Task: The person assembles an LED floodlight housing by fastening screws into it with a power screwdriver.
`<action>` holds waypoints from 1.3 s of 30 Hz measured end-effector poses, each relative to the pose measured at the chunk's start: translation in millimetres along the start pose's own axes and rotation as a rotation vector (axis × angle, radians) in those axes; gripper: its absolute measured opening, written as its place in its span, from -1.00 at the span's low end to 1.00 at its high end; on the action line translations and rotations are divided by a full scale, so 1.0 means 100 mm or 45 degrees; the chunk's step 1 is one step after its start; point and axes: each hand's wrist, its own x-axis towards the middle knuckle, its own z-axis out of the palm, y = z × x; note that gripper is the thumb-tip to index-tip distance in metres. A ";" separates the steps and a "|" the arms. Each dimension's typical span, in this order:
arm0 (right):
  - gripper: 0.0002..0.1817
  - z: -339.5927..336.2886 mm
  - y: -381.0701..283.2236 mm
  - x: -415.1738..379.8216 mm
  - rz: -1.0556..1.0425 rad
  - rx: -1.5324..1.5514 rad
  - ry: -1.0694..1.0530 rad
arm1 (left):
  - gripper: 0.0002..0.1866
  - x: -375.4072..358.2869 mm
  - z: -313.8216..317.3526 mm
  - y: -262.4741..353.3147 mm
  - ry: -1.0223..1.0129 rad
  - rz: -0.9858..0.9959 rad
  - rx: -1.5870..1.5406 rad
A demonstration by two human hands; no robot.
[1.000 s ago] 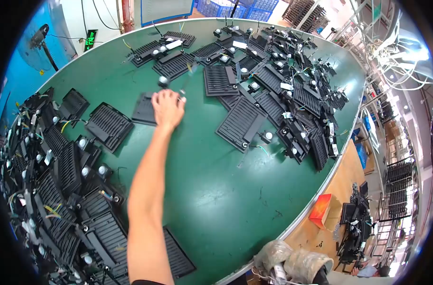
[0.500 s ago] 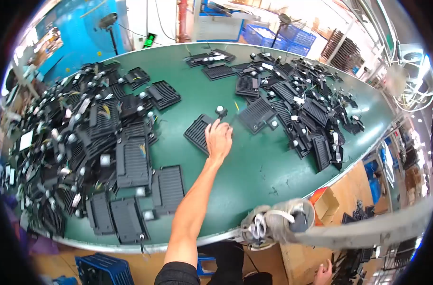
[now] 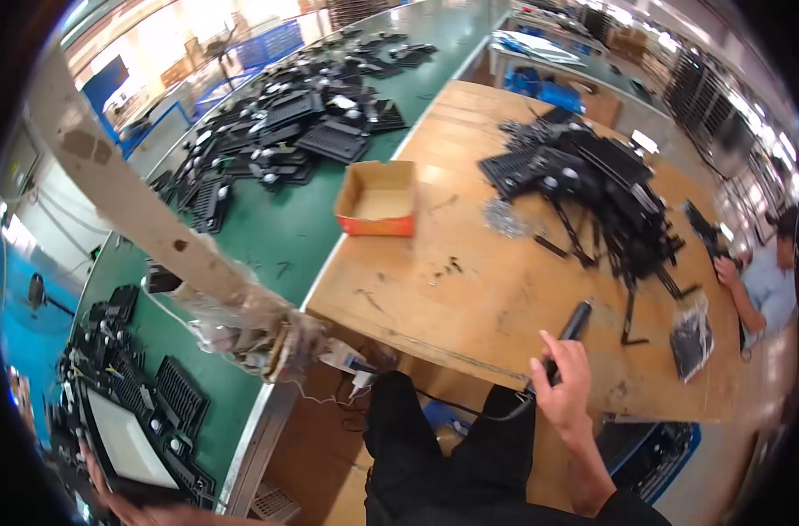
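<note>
Left hand [image 3: 99, 480]: reaches in at 8 o'clock, blurred, fingers against a dark frame; cannot tell whether gripping or only touching.
Lamp [image 3: 129, 433]: lies at 8 o'clock over the green bench [image 3: 268, 230], pale pane facing up, left hand beside the frame; probably kept pane-up to spare the face.
Right hand [image 3: 564, 383]: at 4 o'clock, closed loosely round a tool [image 3: 578, 321], thumb on one side and fingers on the other.
Tool: points towards 1 o'clock over the near edge of the wooden bench [image 3: 417, 302]; seemingly held by the rear to leave the front free.
Cord [image 3: 456, 403]: trails from the tool towards 9 o'clock, likely routed low to keep off the work surface.
Box [image 3: 377, 226]: sits just above centre, towards 12 o'clock, on the wooden bench beside the green one; open-topped, red outside, brown bottom in view.
Screws [image 3: 504, 219]: look like a small silvery heap at 2 o'clock, close to the black parts, perhaps for easy picking.
Black parts [image 3: 596, 171]: piled at 2 o'clock, finned bodies and brackets mixed.
Bag [image 3: 690, 344]: clear, between 3 and 4 o'clock, holding small dark pieces.
Crate [image 3: 653, 460]: blue, at 4 o'clock below the bench, dark contents hard to tell.
Lamp pile [image 3: 298, 114]: spread at 11 o'clock, overlapping.
Co-worker [image 3: 766, 285]: at 3 o'clock, hand near a black part.
</note>
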 end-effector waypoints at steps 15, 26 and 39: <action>-0.36 -0.29 0.32 -0.72 0.365 0.026 0.042 | -0.63 -0.49 1.19 3.21 -0.837 -1.223 -2.148; -0.25 -1.31 0.54 -1.54 0.585 0.453 0.318 | -0.87 -1.80 1.98 4.39 -1.258 0.672 -1.648; -0.31 -1.46 0.85 -1.36 1.044 1.322 0.886 | -0.75 -1.06 2.24 5.26 -1.855 0.697 -1.761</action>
